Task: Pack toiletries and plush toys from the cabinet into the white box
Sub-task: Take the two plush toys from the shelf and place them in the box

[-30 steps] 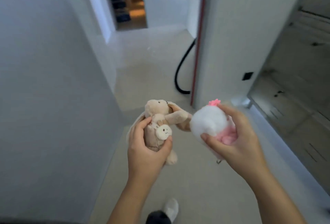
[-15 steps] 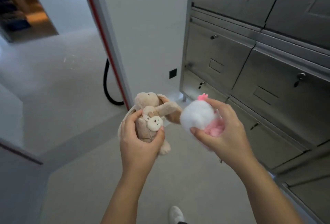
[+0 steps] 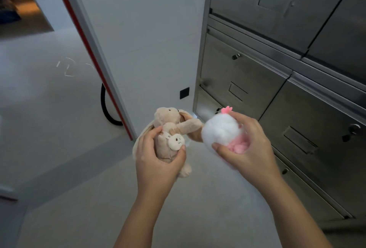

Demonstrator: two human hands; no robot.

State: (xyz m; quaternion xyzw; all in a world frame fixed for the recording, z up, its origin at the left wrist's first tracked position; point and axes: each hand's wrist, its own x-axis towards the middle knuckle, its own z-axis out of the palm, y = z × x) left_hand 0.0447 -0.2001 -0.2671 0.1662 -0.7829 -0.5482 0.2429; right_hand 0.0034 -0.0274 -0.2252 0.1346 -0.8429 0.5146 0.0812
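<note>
My left hand point(image 3: 158, 158) grips a beige plush rabbit point(image 3: 170, 123) around its body; a small round bunny face patch sits on its front. Held in my right hand point(image 3: 247, 148) is a fluffy white and pink plush toy point(image 3: 219, 129) with a pink tuft on top. The rabbit's arm touches the white toy. Both toys hang in front of me at centre, above the pale floor. The white box is not in view.
A steel cabinet point(image 3: 277, 81) with closed locked doors fills the right side. A white wall panel with a red edge strip point(image 3: 93, 55) stands behind the toys, and a black hose point(image 3: 107, 109) curls at its foot. Pale floor spreads to the left.
The view has swung right from the corridor toward the steel cabinet, which now fills the right side. Both hands keep the same hold on the two toys.
</note>
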